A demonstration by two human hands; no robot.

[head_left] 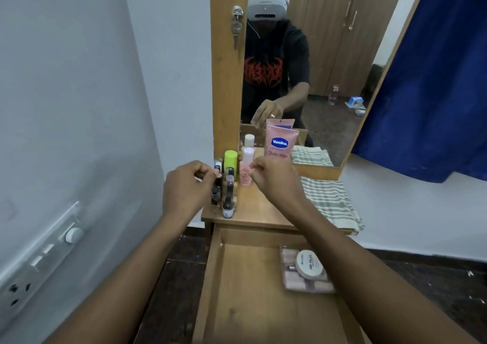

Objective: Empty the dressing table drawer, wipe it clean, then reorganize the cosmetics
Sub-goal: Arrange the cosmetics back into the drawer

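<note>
The wooden drawer (pixel 253 299) is pulled out below me. In its far right corner lies a pink palette case (pixel 303 280) with a round white tin (pixel 309 264) on top. On the table top (pixel 263 211) stand a row of small dark bottles (pixel 228 204), a green-capped bottle (pixel 230 159), a small pink bottle (pixel 246 171) and a pink Vaseline tube (pixel 280 143). My left hand (pixel 188 189) hovers with pinched fingers at the dark bottles; what it pinches is hidden. My right hand (pixel 275 181) is curled just right of the small pink bottle, apparently holding nothing.
A green-striped cloth (pixel 329 204) lies folded on the table's right side. The mirror (pixel 303 66) stands behind the cosmetics, keys (pixel 236 27) hanging on its frame. A white wall with a switchboard (pixel 39 264) is close on the left, a blue curtain (pixel 434 80) on the right.
</note>
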